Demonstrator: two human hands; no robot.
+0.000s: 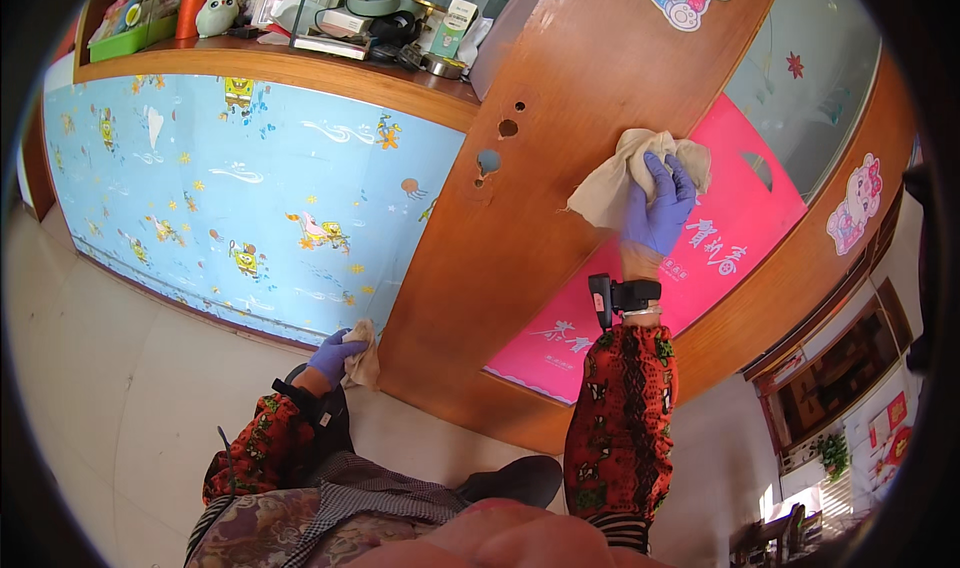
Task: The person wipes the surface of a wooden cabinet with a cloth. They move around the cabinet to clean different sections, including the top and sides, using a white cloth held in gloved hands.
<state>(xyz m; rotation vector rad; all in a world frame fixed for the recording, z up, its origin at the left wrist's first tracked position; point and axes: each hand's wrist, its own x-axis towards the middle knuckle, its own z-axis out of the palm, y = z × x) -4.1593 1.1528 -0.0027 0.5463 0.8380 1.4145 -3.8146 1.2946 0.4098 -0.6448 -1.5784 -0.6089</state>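
Note:
In a purple glove, my right hand [660,205] presses a beige cloth [611,185] against the brown wooden door [465,268], beside the upper edge of a pink decorated panel [750,193]. My left hand [334,358], also gloved in purple, holds a second, crumpled beige cloth [362,354] low down, near the lower corner of the blue cartoon-patterned panel [262,193]. Several holes show in the door's wood, a larger one among them [488,162]. Both forearms wear red patterned sleeves and black wrist bands.
Above the blue panel, a wooden shelf [300,65] carries an orange cylinder [196,6], an owl figure [218,14], a green tray [131,40], a small box [454,27] and a tape roll [442,66]. Frosted glass [810,65] fills the door's upper part. A plant [832,454] stands far right.

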